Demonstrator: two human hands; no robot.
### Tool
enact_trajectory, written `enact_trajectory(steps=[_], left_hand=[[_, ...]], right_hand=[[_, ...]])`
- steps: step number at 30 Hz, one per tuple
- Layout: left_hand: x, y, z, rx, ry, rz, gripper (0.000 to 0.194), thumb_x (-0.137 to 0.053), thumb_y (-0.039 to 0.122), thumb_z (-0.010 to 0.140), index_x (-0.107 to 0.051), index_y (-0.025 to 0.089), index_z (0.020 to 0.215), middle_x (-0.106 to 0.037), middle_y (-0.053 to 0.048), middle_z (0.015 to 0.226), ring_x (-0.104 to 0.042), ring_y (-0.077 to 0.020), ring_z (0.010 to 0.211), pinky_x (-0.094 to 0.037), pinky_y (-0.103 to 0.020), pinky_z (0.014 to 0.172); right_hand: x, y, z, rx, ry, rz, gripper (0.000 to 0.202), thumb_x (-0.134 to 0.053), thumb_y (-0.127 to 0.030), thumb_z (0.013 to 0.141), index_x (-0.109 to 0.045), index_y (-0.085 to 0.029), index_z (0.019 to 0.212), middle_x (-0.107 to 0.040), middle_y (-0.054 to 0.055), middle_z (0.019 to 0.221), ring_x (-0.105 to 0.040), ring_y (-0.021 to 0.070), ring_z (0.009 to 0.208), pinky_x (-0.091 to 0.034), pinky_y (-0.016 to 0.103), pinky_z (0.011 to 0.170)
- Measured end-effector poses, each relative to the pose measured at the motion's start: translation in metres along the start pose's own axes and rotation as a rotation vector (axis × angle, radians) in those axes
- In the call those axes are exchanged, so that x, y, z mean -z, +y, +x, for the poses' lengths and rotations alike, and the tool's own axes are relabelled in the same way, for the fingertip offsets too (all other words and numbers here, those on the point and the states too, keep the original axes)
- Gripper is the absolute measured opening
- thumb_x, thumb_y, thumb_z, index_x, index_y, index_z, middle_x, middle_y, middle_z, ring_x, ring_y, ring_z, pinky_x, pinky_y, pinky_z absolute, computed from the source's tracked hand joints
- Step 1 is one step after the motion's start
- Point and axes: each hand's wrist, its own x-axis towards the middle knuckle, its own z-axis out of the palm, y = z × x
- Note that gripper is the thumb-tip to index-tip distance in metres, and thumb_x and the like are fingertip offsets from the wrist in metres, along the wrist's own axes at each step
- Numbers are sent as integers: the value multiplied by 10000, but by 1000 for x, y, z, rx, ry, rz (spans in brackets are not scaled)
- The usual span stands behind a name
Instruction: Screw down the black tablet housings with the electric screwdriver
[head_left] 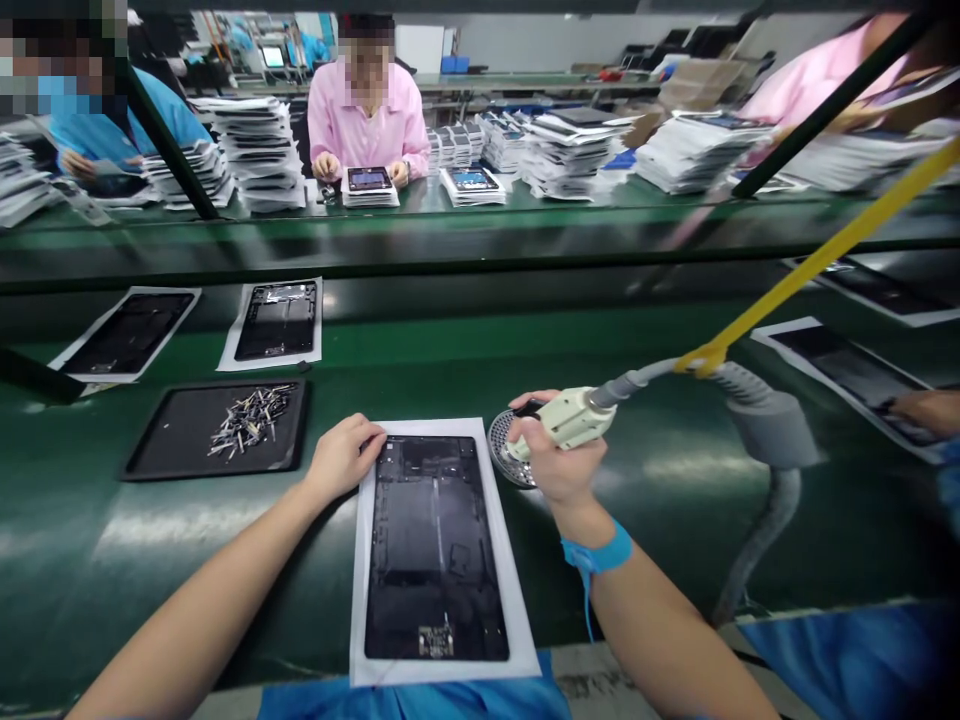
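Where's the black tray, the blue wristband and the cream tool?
Black tray point(184, 445): head view, bare left part of its floor.
Blue wristband point(602, 552): head view, middle of the band.
Cream tool point(577, 417): head view, on its body.

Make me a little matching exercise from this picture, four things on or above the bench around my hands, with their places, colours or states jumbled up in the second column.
Column one
1. Pale handheld tool
2. Wrist strap
3. Black tray
4. Nearest black panel

Column two
A. Bears a loose heap of small pieces
B. On a white sheet, with the left hand at its upper left corner
C. Blue, with a thin end hanging down
D. Gripped in the right hand

Right pairs: 1-D, 2-C, 3-A, 4-B.
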Motion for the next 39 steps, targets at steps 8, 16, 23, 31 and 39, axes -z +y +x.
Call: enact_trajectory(steps=[8,16,23,31,39], left_hand=[[2,5,2,39,-32,9,235,-482,279,982,-700,209,930,-657,-31,878,-646,-170,848,-480,-278,758],[6,7,3,43,-35,-73,249,-486,280,971,-703,195,883,-637,-33,837,-624,-162,785,-474,-275,724],[16,3,15,85,-142,-147,201,-578,232,915,-748,184,819,-651,-17,773,-608,-145,707,-451,-253,689],[15,1,22,102,-197,-198,181,-625,190,906,-783,176,820,-683,-20,769,-633,-143,723,-440,-234,684],[9,-4,22,80,-211,-253,196,-599,261,930,-764,164,891,-729,-43,827,-665,-189,804,-477,-250,741]], right_hand=[[-1,0,0,-31,-6,-1,157,-740,-222,830,-667,-198,967,-703,15,833,-641,134,538,-551,282,521],[-4,-1,0,6,9,8,147,-736,-208,823,-663,-204,951,-695,13,832,-649,141,558,-567,308,565],[-2,-8,1,-1,46,0,170,-730,-200,822,-657,-192,976,-702,11,813,-643,134,513,-564,296,529],[-79,-29,-5,-64,-124,214,212,-712,-301,873,-595,-225,1033,-693,11,892,-621,111,486,-536,250,433],[-153,-6,-20,-92,-312,188,208,-706,-335,837,-621,-223,990,-709,48,898,-697,189,714,-602,323,614]])
